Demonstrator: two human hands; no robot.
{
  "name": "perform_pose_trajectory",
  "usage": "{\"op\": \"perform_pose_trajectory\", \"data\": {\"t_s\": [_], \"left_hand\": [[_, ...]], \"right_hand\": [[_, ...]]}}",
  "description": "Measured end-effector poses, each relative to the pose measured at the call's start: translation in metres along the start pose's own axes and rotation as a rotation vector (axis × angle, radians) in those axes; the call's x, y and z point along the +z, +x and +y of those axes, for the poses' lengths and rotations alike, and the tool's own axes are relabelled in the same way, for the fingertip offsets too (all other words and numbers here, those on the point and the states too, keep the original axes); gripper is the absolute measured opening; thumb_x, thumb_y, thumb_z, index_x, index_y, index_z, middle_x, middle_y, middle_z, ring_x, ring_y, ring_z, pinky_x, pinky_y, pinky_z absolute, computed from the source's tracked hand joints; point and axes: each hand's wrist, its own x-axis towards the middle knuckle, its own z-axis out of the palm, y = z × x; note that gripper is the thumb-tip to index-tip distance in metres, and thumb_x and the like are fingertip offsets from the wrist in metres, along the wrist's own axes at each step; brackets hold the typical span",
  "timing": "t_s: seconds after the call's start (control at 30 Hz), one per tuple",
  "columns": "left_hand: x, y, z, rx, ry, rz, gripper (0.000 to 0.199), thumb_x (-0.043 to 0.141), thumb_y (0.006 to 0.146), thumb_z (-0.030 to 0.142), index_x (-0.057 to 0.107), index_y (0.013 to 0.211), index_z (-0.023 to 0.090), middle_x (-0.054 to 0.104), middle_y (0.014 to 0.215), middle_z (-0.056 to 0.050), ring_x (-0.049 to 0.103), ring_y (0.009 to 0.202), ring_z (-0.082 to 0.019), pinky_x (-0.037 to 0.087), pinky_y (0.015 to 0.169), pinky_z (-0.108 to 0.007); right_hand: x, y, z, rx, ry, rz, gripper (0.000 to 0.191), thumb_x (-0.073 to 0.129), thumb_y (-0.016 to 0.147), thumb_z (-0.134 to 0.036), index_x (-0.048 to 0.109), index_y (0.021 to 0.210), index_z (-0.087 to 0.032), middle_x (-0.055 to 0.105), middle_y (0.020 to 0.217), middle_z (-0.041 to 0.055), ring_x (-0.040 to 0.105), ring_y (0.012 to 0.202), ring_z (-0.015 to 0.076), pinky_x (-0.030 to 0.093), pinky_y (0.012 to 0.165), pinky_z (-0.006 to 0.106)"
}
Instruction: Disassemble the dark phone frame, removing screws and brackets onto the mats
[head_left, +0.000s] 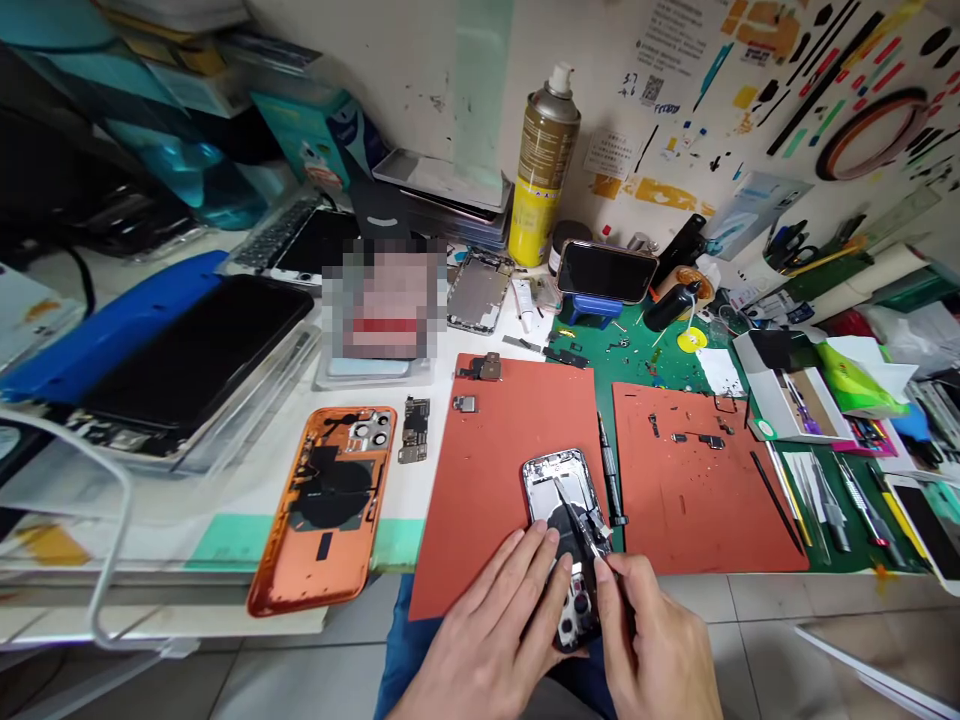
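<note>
An opened phone housing (541, 478) lies tilted on the left red mat (480, 480), near its front edge, its inside facing up. My left hand (495, 615) lies across the housing's left side, fingers stretched out and pressing on it. In my right hand (656, 635), thumb and fingers pinch a pair of tweezers (577, 517). Their tips reach over the inside of the housing, near small parts at its right edge. My fingers hide part of the lower housing. Just right of the housing lies a slim screwdriver (609, 470).
Left of the mat are an orange phone back (319, 565) and a logic board (415, 430). A camera module (489, 367) sits on the mat's far edge. Small parts dot the right red mat (697, 500). A spray can (544, 165) and propped phone (606, 271) stand behind.
</note>
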Motion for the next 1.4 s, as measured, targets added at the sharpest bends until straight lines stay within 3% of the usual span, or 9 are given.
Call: {"op": "perform_pose_trajectory", "data": {"t_s": [0.13, 0.33, 0.53, 0.83, 1.07, 1.4], "left_hand": [[0.002, 0.000, 0.000, 0.007, -0.008, -0.003, 0.042, 0.058, 0.112, 0.028, 0.067, 0.145, 0.004, 0.068, 0.152, -0.022, 0.049, 0.157, -0.039, 0.047, 0.127, -0.052], [0.002, 0.003, -0.001, 0.001, -0.013, 0.018, 0.037, 0.054, 0.113, 0.024, 0.071, 0.140, 0.005, 0.070, 0.148, -0.021, 0.045, 0.159, -0.037, 0.041, 0.131, -0.050], [0.002, 0.003, -0.002, 0.031, 0.019, 0.006, 0.040, 0.051, 0.112, 0.021, 0.069, 0.143, 0.004, 0.069, 0.150, -0.023, 0.052, 0.154, -0.039, 0.049, 0.125, -0.050], [0.008, -0.002, -0.001, 0.043, -0.023, 0.028, 0.039, 0.054, 0.106, 0.014, 0.070, 0.139, -0.001, 0.067, 0.150, -0.028, 0.054, 0.152, -0.044, 0.056, 0.119, -0.053], [0.006, 0.002, 0.000, 0.026, -0.022, 0.040, 0.038, 0.053, 0.110, 0.017, 0.070, 0.139, 0.000, 0.069, 0.148, -0.026, 0.058, 0.149, -0.040, 0.053, 0.122, -0.051], [0.007, 0.002, -0.003, 0.007, -0.059, 0.050, 0.038, 0.052, 0.109, 0.013, 0.070, 0.141, 0.001, 0.070, 0.148, -0.024, 0.057, 0.151, -0.039, 0.054, 0.122, -0.051]], "right_hand": [[0.001, 0.004, 0.003, -0.055, 0.004, 0.004, 0.019, 0.044, 0.118, -0.031, 0.057, 0.107, -0.023, 0.070, 0.068, -0.0064, 0.060, 0.040, 0.0115, 0.041, 0.044, 0.024], [0.013, 0.006, 0.001, -0.091, -0.113, 0.107, 0.024, 0.042, 0.119, -0.032, 0.060, 0.107, -0.022, 0.072, 0.074, -0.0020, 0.072, 0.057, 0.0140, 0.048, 0.055, 0.025], [0.030, 0.003, -0.009, -0.111, -0.299, 0.240, 0.027, 0.042, 0.120, -0.029, 0.063, 0.107, -0.018, 0.072, 0.074, 0.0013, 0.069, 0.057, 0.0150, 0.047, 0.060, 0.029], [0.022, 0.020, -0.031, -0.153, -0.411, 0.255, 0.035, 0.032, 0.121, -0.022, 0.061, 0.103, -0.018, 0.069, 0.069, 0.0003, 0.067, 0.056, 0.0153, 0.046, 0.060, 0.030], [0.019, 0.019, -0.023, -0.175, -0.471, 0.221, 0.036, 0.029, 0.121, -0.021, 0.061, 0.103, -0.017, 0.069, 0.069, -0.0002, 0.069, 0.057, 0.0160, 0.046, 0.062, 0.031], [0.017, 0.014, -0.015, -0.219, -0.372, 0.208, 0.029, 0.038, 0.119, -0.021, 0.063, 0.106, -0.015, 0.072, 0.075, 0.0031, 0.068, 0.061, 0.0163, 0.047, 0.065, 0.030]]}}
